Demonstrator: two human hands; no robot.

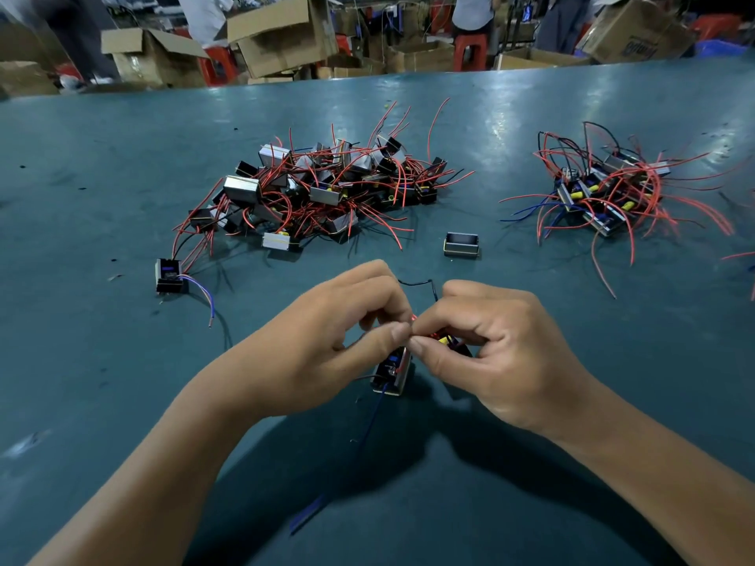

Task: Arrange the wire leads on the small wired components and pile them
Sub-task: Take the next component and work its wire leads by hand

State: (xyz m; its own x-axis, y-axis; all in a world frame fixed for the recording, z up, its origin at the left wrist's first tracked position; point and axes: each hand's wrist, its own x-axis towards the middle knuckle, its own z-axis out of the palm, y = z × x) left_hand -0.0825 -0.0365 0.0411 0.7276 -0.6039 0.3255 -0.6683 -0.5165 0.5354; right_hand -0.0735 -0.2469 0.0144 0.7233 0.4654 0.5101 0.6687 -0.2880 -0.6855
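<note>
Both hands work close in over the teal bench (122,402). Left hand (327,341) and right hand (490,353) meet thumb to thumb above one component (392,371), which sits on the bench just beneath them. Fingers of both hands are curled and pinching its red leads (413,319) at the point where the thumbs meet; a black lead (416,283) loops up behind the knuckles and a blue lead (374,418) trails toward the viewer. Judgement: this unit is mid-arrangement, leads not yet set. Left of the hands, a single component (168,276) lies apart with a blue-and-red lead curling off it. Just beyond the hands, a bare metal case (461,244) with no wires showing. Farther out at centre, a large tangled heap (327,185) of components, red leads pointing every way; probably the unsorted stock. Far right, a smaller pile (604,194), leads fanned out more evenly; likely the finished ones. Judging by heap sizes, well under half is done, most remains. Cardboard boxes (282,34) stand beyond the bench edge.
</note>
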